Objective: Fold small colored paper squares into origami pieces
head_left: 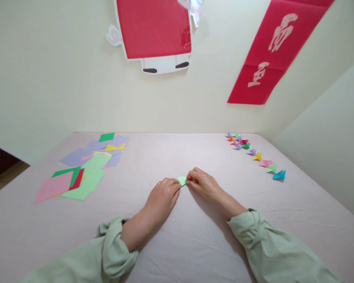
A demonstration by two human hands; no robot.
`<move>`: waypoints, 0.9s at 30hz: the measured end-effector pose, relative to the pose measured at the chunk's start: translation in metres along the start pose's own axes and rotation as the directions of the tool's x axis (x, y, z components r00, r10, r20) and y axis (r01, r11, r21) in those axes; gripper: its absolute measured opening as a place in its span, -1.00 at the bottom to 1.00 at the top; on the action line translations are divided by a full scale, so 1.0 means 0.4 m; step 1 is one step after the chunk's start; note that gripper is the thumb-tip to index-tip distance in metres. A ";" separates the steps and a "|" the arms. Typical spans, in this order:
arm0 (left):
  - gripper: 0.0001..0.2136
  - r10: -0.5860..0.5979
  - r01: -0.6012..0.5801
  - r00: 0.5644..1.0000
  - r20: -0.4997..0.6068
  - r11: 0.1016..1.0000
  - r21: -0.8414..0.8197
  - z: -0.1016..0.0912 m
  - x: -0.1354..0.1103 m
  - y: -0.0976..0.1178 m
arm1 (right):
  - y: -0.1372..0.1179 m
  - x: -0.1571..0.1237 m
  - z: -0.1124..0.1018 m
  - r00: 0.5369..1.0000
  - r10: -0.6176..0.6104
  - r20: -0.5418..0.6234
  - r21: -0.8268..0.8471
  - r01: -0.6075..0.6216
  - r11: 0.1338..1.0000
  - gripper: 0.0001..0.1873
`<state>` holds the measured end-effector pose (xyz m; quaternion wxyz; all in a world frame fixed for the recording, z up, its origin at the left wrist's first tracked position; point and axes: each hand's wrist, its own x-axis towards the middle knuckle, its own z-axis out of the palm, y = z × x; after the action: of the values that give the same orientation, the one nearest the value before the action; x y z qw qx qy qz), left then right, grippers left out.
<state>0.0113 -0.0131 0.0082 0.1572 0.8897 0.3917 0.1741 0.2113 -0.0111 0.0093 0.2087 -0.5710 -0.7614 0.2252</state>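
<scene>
From the head camera, a small folded piece of pale green paper (182, 180) lies on the pale cloth-covered table (194, 243), near its middle, pinched from both sides. The left hand (162, 196) rests knuckles-up on the cloth, its fingers curled narrow with the tips closed on the paper's left edge. The right hand (202, 184) meets it from the other side, fingertips bunched tight on the right edge (the thumb is hidden under the fingers). Both forearms come out of rolled-up light green sleeves (112, 251). To the left lies a loose spread of flat coloured paper squares (82, 169). Well apart to the right, a row of small folded coloured paper figures (255, 155) runs toward the wall.
</scene>
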 end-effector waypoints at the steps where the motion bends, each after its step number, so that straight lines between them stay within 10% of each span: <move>1: -0.81 -0.003 0.003 1.000 0.002 1.000 -0.006 -0.001 0.001 0.000 | 0.000 0.001 0.002 1.000 0.014 -0.006 0.003 -0.014 1.000 -0.91; 27: -0.81 -0.007 -0.010 0.994 0.105 0.987 0.162 -0.008 -0.008 0.023 | -0.042 0.012 0.024 0.974 0.209 -0.088 -0.122 -0.219 0.968 -0.92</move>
<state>0.0137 -0.0211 0.0145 0.1048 0.9078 0.3950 0.0945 0.1915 -0.0115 0.0117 0.1734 -0.6703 -0.7002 0.1743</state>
